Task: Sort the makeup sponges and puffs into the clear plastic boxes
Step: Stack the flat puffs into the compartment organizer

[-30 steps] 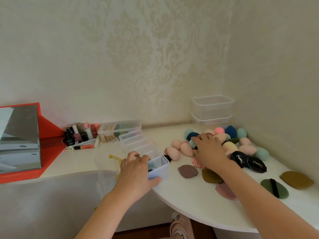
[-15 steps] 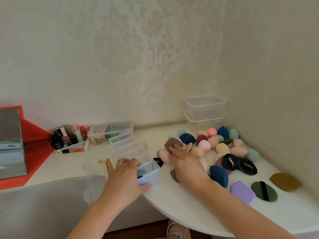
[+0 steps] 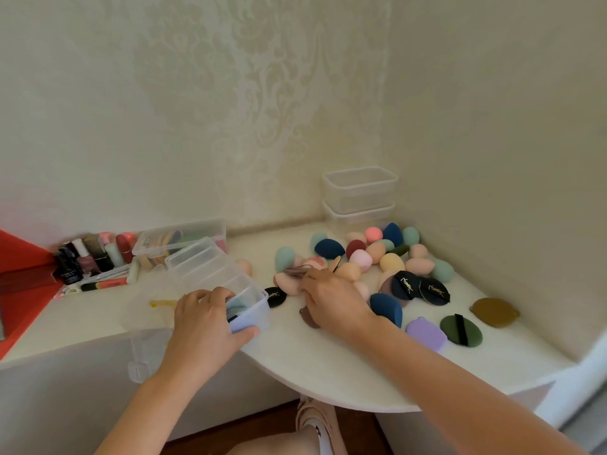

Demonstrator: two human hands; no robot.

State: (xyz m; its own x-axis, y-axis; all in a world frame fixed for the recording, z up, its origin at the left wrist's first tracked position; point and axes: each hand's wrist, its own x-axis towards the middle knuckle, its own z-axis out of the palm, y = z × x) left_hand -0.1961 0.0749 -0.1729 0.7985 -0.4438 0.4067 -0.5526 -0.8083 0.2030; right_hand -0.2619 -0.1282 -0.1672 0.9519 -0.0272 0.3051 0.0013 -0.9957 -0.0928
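Clear plastic box [image 3: 260,310] gripped by left hand [image 3: 207,320]; right hand [image 3: 331,300], palm down, pinches a mauve puff [image 3: 296,271].

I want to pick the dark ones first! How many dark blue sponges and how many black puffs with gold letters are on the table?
Dark blue sponges: 3
Black puffs with gold letters: 3
Total in view: 6

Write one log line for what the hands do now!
left hand: holds clear box | right hand: pinches brown puff | sponges: unsorted
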